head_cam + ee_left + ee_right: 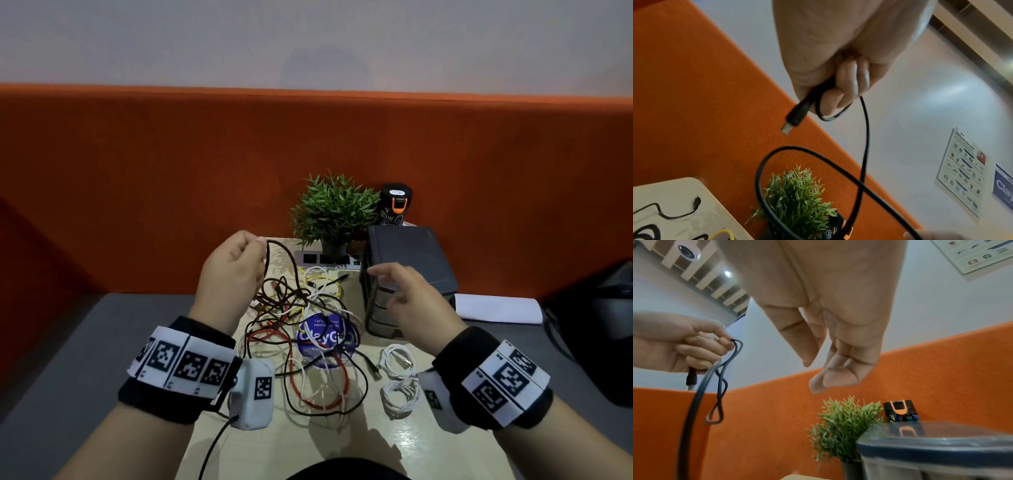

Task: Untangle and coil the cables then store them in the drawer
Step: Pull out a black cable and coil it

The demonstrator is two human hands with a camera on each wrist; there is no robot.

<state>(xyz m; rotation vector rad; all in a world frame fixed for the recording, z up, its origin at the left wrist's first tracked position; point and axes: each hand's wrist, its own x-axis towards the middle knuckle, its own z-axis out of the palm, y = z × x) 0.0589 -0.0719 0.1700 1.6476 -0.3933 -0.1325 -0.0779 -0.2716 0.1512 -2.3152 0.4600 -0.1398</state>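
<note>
While my left hand [236, 263] hangs raised above the far left of the tabletop [404, 445], its fingers [849, 81] are curled tight round a black cable [865, 138] near its plug end. From the left wrist view I see the plug [796, 116] poking out below the fist, with a small loop of the cable wrapped about one finger. From there the black cable drops down toward the tangled cables [301, 308], a heap of black, red, white and yellow strands lying across the middle of the tabletop and over a blue round sticker [325, 337]. Behind the heap stands a potted plant [334, 212] with a silver strip-shaped device [315, 258] at its foot. Just right of the heap, near the front, lie two white coiled cables [399, 377], one behind the other, apart from the tangle. My right hand [411, 298] hovers right of the heap, fingers [830, 378] loosely spread and bent, holding nothing; it sits in front of the drawer unit [407, 270], a dark box whose drawer fronts face me. Whether any drawer is pulled out I cannot tell. Behind the unit stands a black bottle [395, 204] with an orange clasp on its lid, and to the right of the unit a sheet of white paper [500, 308] lies flat.
</note>
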